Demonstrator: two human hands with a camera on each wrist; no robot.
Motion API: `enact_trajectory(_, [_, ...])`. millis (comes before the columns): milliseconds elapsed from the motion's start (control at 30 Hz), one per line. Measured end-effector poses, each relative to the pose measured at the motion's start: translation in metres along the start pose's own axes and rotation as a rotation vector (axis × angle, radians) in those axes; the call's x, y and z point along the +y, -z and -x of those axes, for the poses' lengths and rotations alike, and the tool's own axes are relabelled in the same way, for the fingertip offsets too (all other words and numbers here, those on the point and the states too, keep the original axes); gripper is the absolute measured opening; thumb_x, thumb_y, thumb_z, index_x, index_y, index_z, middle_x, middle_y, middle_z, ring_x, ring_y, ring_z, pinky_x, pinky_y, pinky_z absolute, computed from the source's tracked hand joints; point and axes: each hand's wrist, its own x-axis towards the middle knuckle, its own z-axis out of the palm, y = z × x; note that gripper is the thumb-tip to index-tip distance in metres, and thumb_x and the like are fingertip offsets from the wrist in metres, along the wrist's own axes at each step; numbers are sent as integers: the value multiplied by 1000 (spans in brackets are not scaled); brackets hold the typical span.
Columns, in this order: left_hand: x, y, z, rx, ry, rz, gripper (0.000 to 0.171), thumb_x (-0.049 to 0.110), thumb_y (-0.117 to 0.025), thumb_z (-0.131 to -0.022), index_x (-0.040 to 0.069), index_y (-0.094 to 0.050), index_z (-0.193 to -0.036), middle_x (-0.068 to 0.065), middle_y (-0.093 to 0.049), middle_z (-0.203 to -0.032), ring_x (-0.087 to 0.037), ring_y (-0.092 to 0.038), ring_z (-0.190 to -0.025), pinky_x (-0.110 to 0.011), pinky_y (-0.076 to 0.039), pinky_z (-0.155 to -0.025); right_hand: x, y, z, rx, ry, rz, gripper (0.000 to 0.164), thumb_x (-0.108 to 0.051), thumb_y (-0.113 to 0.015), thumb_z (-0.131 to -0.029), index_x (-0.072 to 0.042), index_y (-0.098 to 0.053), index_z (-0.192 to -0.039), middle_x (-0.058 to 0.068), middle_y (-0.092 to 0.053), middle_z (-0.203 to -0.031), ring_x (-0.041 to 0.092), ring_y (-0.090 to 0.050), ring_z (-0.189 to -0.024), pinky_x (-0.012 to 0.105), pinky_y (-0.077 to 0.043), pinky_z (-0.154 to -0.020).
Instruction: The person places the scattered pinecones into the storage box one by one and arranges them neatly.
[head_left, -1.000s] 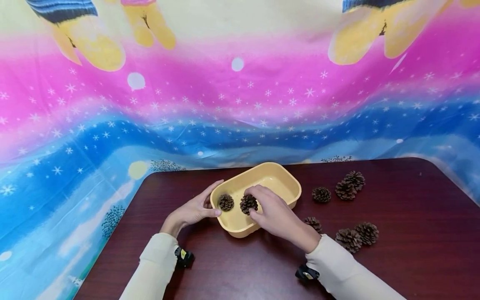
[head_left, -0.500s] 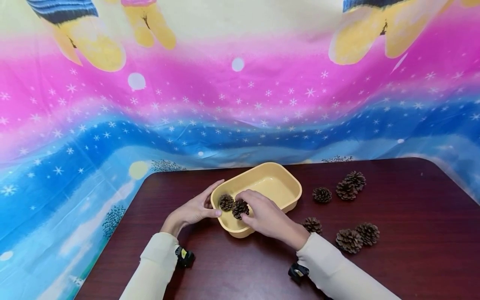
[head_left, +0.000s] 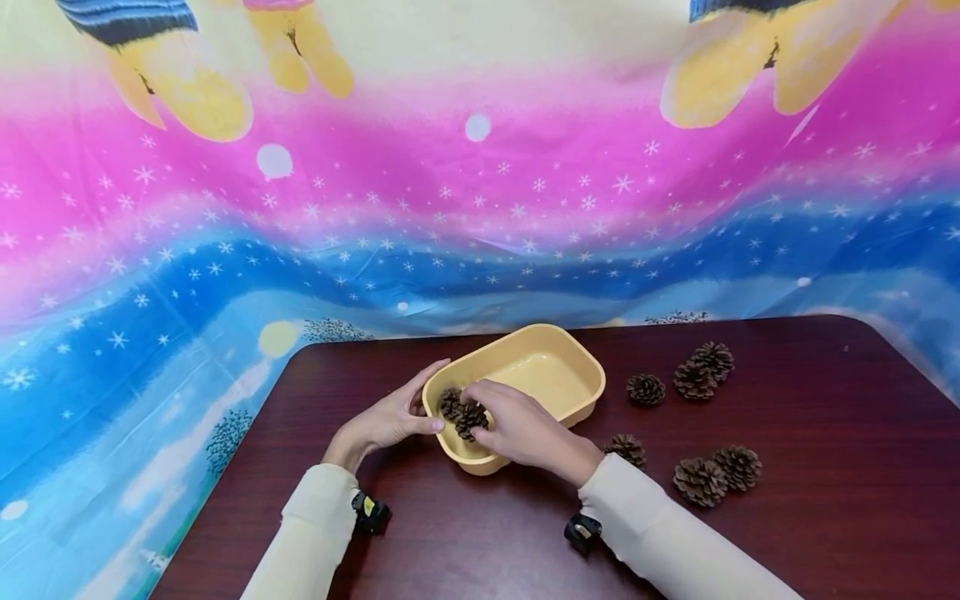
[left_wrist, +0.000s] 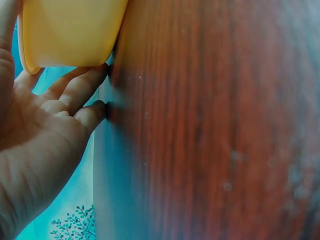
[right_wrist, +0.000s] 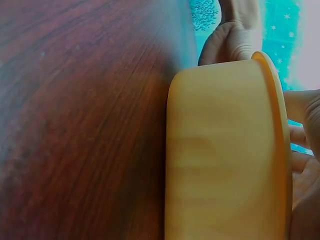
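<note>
A pale yellow plastic tub (head_left: 546, 377) sits at an angle on the table. My left hand (head_left: 382, 422) holds its left end, thumb at the rim and the other fingers spread along the outside; in the left wrist view those fingers reach down beside the tub wall (left_wrist: 75, 35). Inside the tub, my right hand (head_left: 527, 427) grips a brown pine cone (head_left: 471, 423) between thumb and fingers. That cone overlaps a second pine cone (head_left: 450, 402) lying at the tub's left end. From the right wrist, the tub's side (right_wrist: 225, 150) hides both cones and part of the right hand.
Right of the tub, a lone pine cone (head_left: 646, 389) lies near a touching pair (head_left: 693, 380). Closer to me are another pair (head_left: 700, 482) and one cone (head_left: 626, 450) partly behind the right wrist. A printed cloth (head_left: 480, 200) hangs behind the dark red table (head_left: 465, 533).
My right hand has moved left within the tub, bringing its pine cone against the one at the left end. The left hand and the tub have stayed in place.
</note>
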Motion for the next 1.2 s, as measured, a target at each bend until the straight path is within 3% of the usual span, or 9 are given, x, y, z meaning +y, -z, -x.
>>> enact_trajectory(167, [-2, 1, 0, -7, -5, 12, 102, 2, -73, -94, 21, -9, -170, -22, -33, -165, -30, -54, -135, -29, -56, -96, 1, -3, -4, -26, -15, -1, 37, -6, -76, -88, -7, -67, -124, 8, -72, -124, 22, -68, -114, 43, -56, -100])
enact_trajectory(767, [0, 1, 0, -10, 7, 33, 101, 1, -72, -95, 23, -9, -170, -22, -34, -164, -32, -55, -135, -32, -57, -95, 6, -6, -10, -100, -74, 8, 34, -6, -78, -89, -11, -68, -121, 3, -72, -123, 19, -66, -108, 42, -55, -94])
enact_trajectory(1000, [0, 1, -1, -1, 18, 7, 101, 1, -73, -95, 25, -11, -170, -19, -33, -166, -33, -52, -138, -31, -57, -95, 5, -5, -12, -125, -72, 35, 29, -5, -78, -87, -13, -67, -112, -2, -70, -108, 15, -61, -95, 37, -53, -84])
enact_trajectory(1200, [-1, 1, 0, -8, 15, 17, 99, 2, -72, -96, 24, -10, -170, -22, -31, -166, -35, -52, -138, -31, -57, -94, 4, -5, -13, -154, -89, 21, 28, -4, -79, -86, -13, -67, -109, -2, -69, -105, 15, -61, -93, 37, -52, -83])
